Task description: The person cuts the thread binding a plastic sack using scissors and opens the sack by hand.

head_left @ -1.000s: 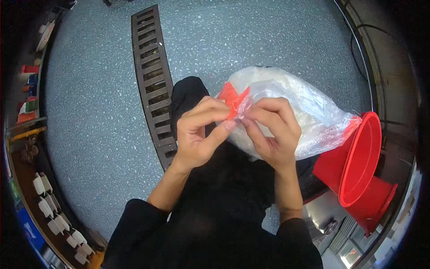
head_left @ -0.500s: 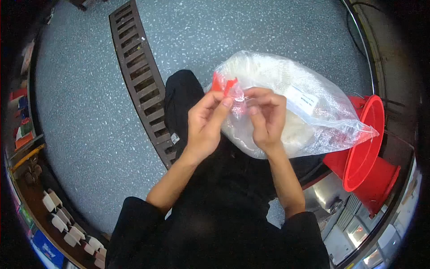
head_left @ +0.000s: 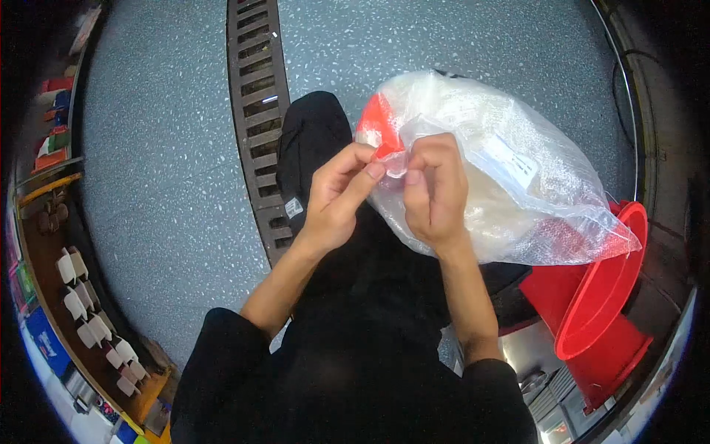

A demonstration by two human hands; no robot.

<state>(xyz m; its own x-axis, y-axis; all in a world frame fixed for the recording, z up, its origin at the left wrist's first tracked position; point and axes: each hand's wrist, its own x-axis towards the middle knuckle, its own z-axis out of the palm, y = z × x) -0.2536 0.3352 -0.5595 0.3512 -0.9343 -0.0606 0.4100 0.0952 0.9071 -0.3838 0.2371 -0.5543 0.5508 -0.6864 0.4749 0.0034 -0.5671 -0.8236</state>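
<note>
A large translucent woven plastic bag [head_left: 510,185] with red corners and a white label leans across my right leg. My left hand [head_left: 342,194] pinches the gathered, red-marked edge of the bag between thumb and fingers. Close beside it, my right hand [head_left: 438,189] is closed on the clear plastic of the same edge, fingers curled in. A short stretch of crumpled plastic spans the gap between the two hands. The bag's far corner rests against a red bucket [head_left: 599,285].
A dark slotted drain grate [head_left: 257,96] runs along the speckled blue-grey floor [head_left: 163,148]. At the left, a shelf carries several white containers [head_left: 92,329] and coloured items. A second red bucket [head_left: 614,362] and metal ware lie at the lower right.
The view has shifted. My right hand's fingers have curled in more tightly on the plastic. The bag's label now shows, and its far corner overlaps the bucket rim.
</note>
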